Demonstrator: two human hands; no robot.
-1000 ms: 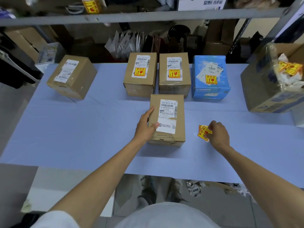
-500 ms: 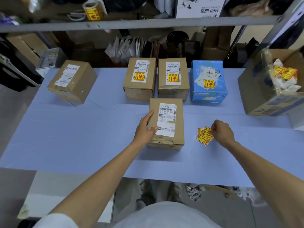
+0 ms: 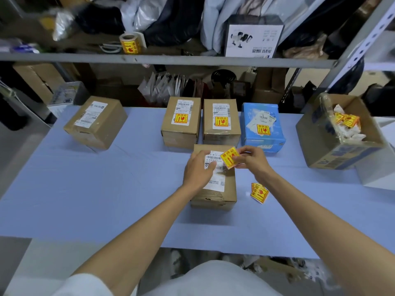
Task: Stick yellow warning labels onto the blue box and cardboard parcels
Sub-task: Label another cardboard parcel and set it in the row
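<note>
A cardboard parcel (image 3: pixel 214 193) with a white shipping label lies in the middle of the blue table (image 3: pixel 85 189). My left hand (image 3: pixel 199 169) rests on its top. My right hand (image 3: pixel 252 161) pinches one yellow warning label (image 3: pixel 230 157) just above the parcel's far end. A few more yellow labels (image 3: pixel 259 193) lie loose on the table to the parcel's right. Behind stand two cardboard parcels (image 3: pixel 181 124) (image 3: pixel 221 124) and the blue box (image 3: pixel 263 127), each bearing a yellow label. Another cardboard parcel (image 3: pixel 96 122) at the far left shows only a white label.
An open carton (image 3: pixel 339 144) holding label scraps stands at the table's right end. A roll of yellow labels (image 3: pixel 129 42) sits on the metal shelf (image 3: pixel 171 59) above, among bags and boxes. The table's front edge is near my body.
My right hand lifted one yellow label off the loose pile and brought it left over the parcel. My left hand shifted from the parcel's side onto its top.
</note>
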